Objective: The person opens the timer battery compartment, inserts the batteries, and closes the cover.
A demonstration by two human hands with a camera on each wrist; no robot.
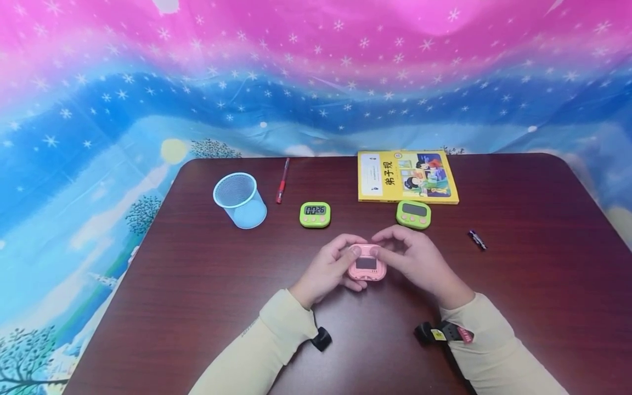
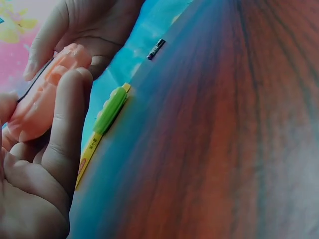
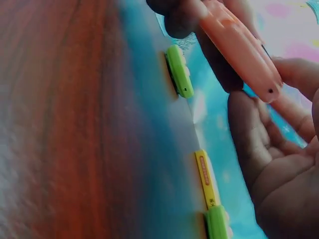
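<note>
Both hands hold a pink digital timer (image 1: pixel 366 263) above the near middle of the table. Its dark screen faces up and shows no digits. The left hand (image 1: pixel 328 269) grips the left side, thumb on the face and fingers underneath. On the other side, the right hand (image 1: pixel 417 260) pinches the upper right corner, its thumb on the face near the left thumb. The right wrist view gives the smooth edge of the pink timer (image 3: pixel 244 55) with a small dark hole at one end. In the left wrist view its ridged edge (image 2: pixel 55 79) shows between the hands.
Farther back stand a green timer (image 1: pixel 315 214) reading 00:26 and another green timer (image 1: pixel 413 214) with a blank screen, by a yellow book (image 1: pixel 408 176). A blue mesh pen cup (image 1: pixel 244 203) and red pen (image 1: pixel 282 182) lie left; a small dark cylinder (image 1: pixel 477 240) lies right.
</note>
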